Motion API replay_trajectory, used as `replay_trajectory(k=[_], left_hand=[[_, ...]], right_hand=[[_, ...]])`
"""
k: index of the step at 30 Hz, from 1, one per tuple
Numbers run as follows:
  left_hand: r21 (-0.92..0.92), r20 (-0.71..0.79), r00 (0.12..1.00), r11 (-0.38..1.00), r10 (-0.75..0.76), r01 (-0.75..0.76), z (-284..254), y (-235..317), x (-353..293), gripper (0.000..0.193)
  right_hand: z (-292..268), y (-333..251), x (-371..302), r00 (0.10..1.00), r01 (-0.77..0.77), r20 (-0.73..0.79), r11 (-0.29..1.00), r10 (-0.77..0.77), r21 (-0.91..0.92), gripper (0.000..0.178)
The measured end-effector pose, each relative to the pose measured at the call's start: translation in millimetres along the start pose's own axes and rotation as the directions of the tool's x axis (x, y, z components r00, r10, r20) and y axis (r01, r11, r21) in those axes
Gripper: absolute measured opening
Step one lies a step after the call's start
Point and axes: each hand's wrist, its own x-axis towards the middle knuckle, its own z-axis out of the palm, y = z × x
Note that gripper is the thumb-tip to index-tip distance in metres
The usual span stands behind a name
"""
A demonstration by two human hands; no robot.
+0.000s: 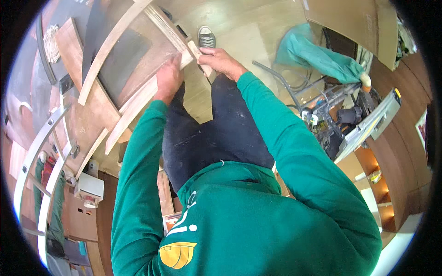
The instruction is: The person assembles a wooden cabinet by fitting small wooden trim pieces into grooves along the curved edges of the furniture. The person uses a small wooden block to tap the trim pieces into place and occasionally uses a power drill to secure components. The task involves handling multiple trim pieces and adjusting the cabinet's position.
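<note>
My left hand is closed around a long pale wooden strip, close to its end at the table's edge. The strip runs from there toward the lower left. In my right hand, the fingers pinch a short, narrow piece of wood just right of the strip's end. It points down toward my lap. Part of each piece is hidden under the fingers. Ahead of my left hand, a layered wooden edge slants across the worktable.
Wooden boards and a curved strip lie on the left. A ladder stands at the lower left. To the right are a metal-framed machine, a teal cloth bag and a large cardboard sheet.
</note>
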Motion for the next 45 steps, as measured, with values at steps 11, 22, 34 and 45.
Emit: replay_trajectory(k=[11, 22, 34, 45], left_hand=[[-0.032, -0.103, 0.995, 0.999, 0.005, -0.009, 14, 12, 5, 0.058], [-0.061, -0.067, 0.998, 0.998, -0.005, 0.001, 9, 9, 11, 0.052], [-0.08, -0.009, 0.999, 0.996, -0.03, 0.03, 1, 11, 16, 0.048], [-0.059, -0.137, 0.991, 0.998, 0.008, -0.016, 15, 7, 15, 0.048]], right_hand=[[-15, 19, 36, 0.996, -0.028, -0.087, 0.941, -0.001, -0.338, 0.062], [-1, -33, 3, 0.994, -0.015, -0.1, 0.824, -0.051, -0.567, 0.055], [-8, -12, 32, 0.983, 0.024, -0.135, 0.822, -0.122, -0.569, 0.046], [-4, -5, 59, 0.974, -0.061, -0.212, 0.804, -0.082, -0.591, 0.051]])
